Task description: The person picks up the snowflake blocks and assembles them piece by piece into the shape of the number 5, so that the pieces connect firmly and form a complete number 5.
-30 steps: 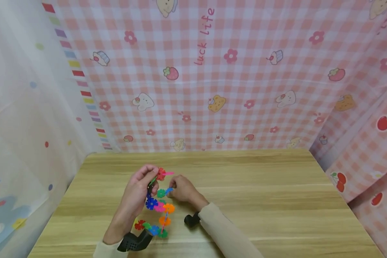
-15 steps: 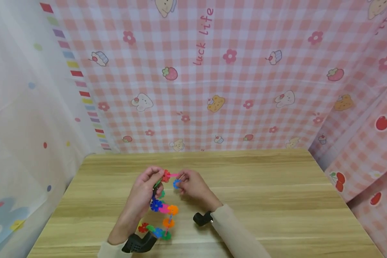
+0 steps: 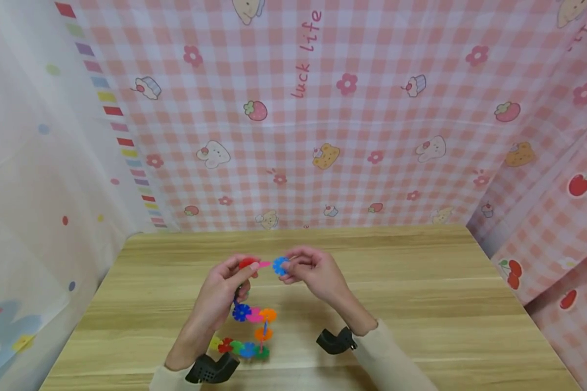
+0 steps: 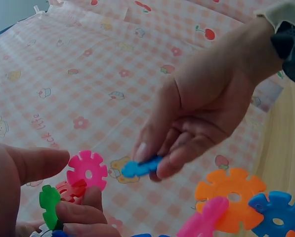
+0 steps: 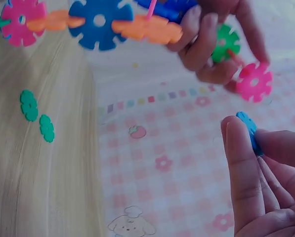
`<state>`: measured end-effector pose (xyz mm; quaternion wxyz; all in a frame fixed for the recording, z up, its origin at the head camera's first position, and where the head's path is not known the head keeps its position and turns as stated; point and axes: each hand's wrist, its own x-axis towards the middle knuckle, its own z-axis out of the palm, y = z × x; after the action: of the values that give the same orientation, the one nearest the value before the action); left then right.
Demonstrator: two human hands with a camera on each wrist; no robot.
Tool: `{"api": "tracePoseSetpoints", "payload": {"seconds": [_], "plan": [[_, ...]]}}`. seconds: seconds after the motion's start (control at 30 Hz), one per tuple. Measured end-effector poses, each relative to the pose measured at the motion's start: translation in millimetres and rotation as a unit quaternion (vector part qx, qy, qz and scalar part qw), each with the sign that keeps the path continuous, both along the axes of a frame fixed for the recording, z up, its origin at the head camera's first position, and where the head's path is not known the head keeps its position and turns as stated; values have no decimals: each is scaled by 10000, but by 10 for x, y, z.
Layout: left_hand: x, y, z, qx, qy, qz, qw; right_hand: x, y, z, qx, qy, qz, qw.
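Note:
My left hand (image 3: 219, 290) grips a chain of slotted plastic snowflake discs near its upper end. There a red disc (image 3: 247, 264) and a pink disc (image 4: 87, 171) stick out past the thumb and fingers. A green disc (image 4: 50, 206) shows between the curled fingers in the left wrist view. Below the hand the chain runs on through a dark blue disc (image 3: 242, 312), orange discs (image 3: 268, 315) and others. My right hand (image 3: 323, 274) pinches a light blue snowflake disc (image 3: 280, 266) between thumb and fingers. That disc faces the pink one across a small gap.
Two loose green discs (image 5: 29, 105) lie on the wooden table (image 3: 396, 304), seen in the right wrist view. A pink checked cloth (image 3: 362, 125) hangs behind the table. Black wrist cameras (image 3: 212, 369) sit on both forearms.
The right hand has moved right and slightly up with the light blue disc, which now shows more of its face. The left hand and chain have shifted slightly right, and the red disc has tilted.

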<state>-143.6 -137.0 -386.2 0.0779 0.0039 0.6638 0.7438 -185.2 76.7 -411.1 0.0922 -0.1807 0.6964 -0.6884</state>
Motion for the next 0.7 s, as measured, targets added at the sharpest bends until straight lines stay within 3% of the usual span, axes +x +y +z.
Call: {"api": "tracePoseSetpoints", "payload": {"seconds": [0.23,0.43,0.7], "plan": [[1,4,-5,-95,0,-303,9995,139,99,86,-415,14,-21,9991],[-2,25,-16,-228,-5,-482,9986,203,127,138,-431,134,10,9990],[-2,32,-36,-73,167,-633,9978,246,131,143,-418,295,87,9987]]}}
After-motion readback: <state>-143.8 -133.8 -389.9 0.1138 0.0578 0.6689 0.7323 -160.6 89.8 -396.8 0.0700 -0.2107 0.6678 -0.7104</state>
